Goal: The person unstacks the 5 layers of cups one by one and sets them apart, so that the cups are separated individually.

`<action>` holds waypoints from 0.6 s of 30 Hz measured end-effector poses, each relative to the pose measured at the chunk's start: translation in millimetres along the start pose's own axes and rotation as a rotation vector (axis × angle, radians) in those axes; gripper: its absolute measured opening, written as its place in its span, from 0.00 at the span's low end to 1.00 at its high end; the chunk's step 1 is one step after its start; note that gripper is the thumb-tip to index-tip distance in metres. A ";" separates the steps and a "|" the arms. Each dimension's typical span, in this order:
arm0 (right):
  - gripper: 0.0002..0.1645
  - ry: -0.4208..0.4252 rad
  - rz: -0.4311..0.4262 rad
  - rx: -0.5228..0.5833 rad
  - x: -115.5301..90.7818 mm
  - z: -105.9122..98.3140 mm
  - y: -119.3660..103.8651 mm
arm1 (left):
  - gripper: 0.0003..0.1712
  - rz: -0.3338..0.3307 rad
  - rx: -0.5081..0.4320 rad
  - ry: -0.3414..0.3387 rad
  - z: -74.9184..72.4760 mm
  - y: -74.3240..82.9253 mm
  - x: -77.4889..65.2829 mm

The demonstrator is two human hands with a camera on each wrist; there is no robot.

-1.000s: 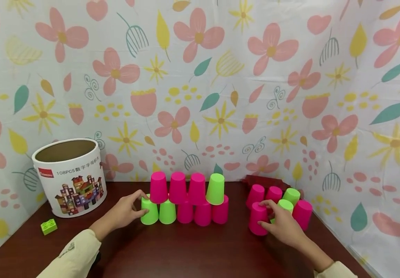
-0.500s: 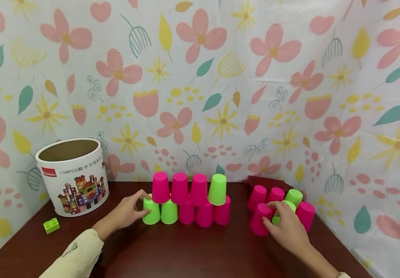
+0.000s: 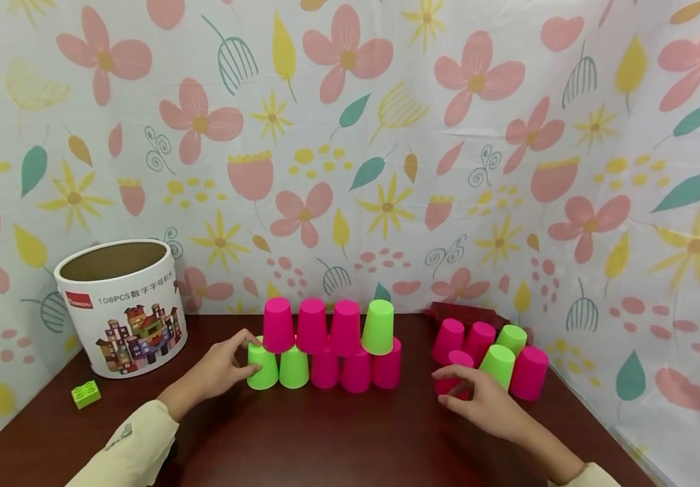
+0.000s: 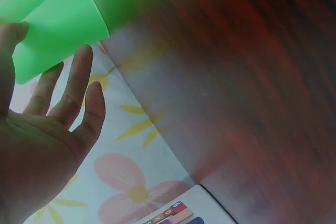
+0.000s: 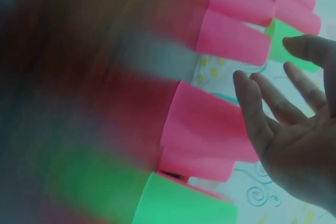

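At the left end of a two-tier row of upside-down cups, my left hand (image 3: 222, 366) pinches a green cup (image 3: 263, 370) between thumb and index finger. In the left wrist view the thumb lies on that cup (image 4: 63, 30) while the other fingers are spread. Above the bottom row stand three pink cups (image 3: 312, 326) and one green cup (image 3: 377, 328). My right hand (image 3: 488, 404) hovers before a pink cup (image 3: 460, 358) and partly hides it. The right wrist view shows the fingers (image 5: 283, 100) loosely bent, holding nothing, near a pink cup (image 5: 210, 121).
Several other upside-down cups, pink (image 3: 529, 373) and green (image 3: 498, 364), cluster at the right. Behind them lies a dark red object (image 3: 465, 313). A white bucket (image 3: 124, 311) and a small green toy brick (image 3: 86, 394) are at the left. Flowered cloth (image 3: 350, 149) backs the dark table (image 3: 325, 439).
My right hand has left the front pink cup's top and shifted left and lower, in front of it. The left hand stays at the green cup.
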State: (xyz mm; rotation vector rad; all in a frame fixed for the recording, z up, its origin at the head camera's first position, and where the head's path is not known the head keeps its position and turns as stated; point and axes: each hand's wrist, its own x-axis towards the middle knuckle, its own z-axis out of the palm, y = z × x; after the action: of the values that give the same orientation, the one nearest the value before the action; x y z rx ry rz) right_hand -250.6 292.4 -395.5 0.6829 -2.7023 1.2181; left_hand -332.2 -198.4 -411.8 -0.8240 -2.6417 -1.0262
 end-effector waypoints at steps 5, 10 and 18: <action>0.21 0.021 -0.048 -0.075 6.0 -4.9 6.5 | 0.21 0.003 0.003 0.002 -0.6 -1.3 1.2; 0.23 0.055 -0.053 -0.119 9.6 -9.5 11.1 | 0.21 -0.001 0.000 -0.004 -0.9 -3.4 2.3; 0.21 0.061 -0.096 -0.169 14.4 -14.1 15.7 | 0.21 0.001 -0.009 0.005 1.4 -5.7 3.1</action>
State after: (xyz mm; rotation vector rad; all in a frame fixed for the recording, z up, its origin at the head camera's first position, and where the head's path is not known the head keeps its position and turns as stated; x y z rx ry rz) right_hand -271.7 306.7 -392.8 0.7304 -2.6499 0.9597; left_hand -337.9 -199.5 -414.9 -0.8240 -2.6337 -1.0397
